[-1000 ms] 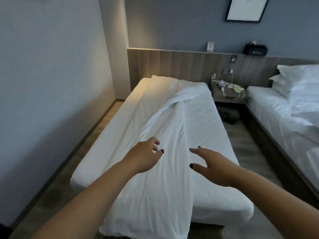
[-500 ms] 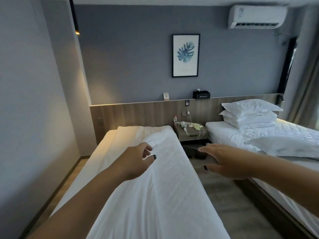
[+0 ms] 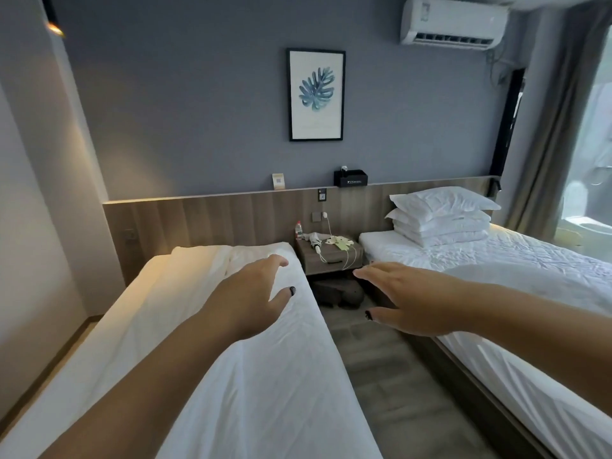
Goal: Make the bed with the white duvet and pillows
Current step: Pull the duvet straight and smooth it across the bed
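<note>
White duvet (image 3: 265,376): lies lengthwise on the near bed (image 3: 109,326), bunched toward its aisle side; a strip of bare mattress shows along the wall side
Pillows (image 3: 440,215): stacked at the head of the far bed (image 3: 516,366), well apart from the near bed; one more white pillow (image 3: 530,279) lies lower on that bed
Left hand (image 3: 255,294): held over the duvet, fingers relaxed and spread, gripping nothing
Right hand (image 3: 414,301): reaches over the aisle toward the far bed, fingers straight, holding nothing
Step in hand: judged a turn toward the pillows, duvet not yet spread
Risk, duvet: uneven lie may slide off the aisle edge if brushed or tugged one-sided
Risk, stack: pulling a lower pillow could topple the rest
Risk, nightstand (image 3: 331,260): cables and small items sit between the beds; a swung pillow could sweep them off
</note>
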Tool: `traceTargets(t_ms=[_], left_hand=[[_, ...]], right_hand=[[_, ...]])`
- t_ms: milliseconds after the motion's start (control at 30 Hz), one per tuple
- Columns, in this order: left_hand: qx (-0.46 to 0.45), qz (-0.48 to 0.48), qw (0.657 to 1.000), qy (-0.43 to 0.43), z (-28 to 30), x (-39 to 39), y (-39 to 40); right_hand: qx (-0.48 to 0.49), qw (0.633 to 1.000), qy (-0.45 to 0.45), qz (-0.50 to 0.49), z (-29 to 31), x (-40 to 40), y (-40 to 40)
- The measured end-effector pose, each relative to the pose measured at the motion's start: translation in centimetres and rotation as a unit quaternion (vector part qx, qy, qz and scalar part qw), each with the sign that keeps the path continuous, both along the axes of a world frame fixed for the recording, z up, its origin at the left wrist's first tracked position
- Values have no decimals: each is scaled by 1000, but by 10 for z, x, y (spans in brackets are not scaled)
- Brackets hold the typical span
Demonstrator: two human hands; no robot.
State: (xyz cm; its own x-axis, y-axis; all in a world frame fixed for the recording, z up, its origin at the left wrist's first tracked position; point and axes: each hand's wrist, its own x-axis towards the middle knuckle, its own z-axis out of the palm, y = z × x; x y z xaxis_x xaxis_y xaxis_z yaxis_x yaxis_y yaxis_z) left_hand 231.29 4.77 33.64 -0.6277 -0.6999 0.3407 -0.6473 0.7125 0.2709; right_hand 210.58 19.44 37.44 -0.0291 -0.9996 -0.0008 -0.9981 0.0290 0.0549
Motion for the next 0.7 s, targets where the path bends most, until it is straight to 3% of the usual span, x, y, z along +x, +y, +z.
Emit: traceTargets(t_ms=[233,700], left_hand=[[56,0,998,-6,-21,-121,-27],[130,93,987,11,-41,-361,-60]], right_hand=[[-21,1000,-14,14,-6,-128,-22],[-52,984,-154,75,-28,-408,-106]])
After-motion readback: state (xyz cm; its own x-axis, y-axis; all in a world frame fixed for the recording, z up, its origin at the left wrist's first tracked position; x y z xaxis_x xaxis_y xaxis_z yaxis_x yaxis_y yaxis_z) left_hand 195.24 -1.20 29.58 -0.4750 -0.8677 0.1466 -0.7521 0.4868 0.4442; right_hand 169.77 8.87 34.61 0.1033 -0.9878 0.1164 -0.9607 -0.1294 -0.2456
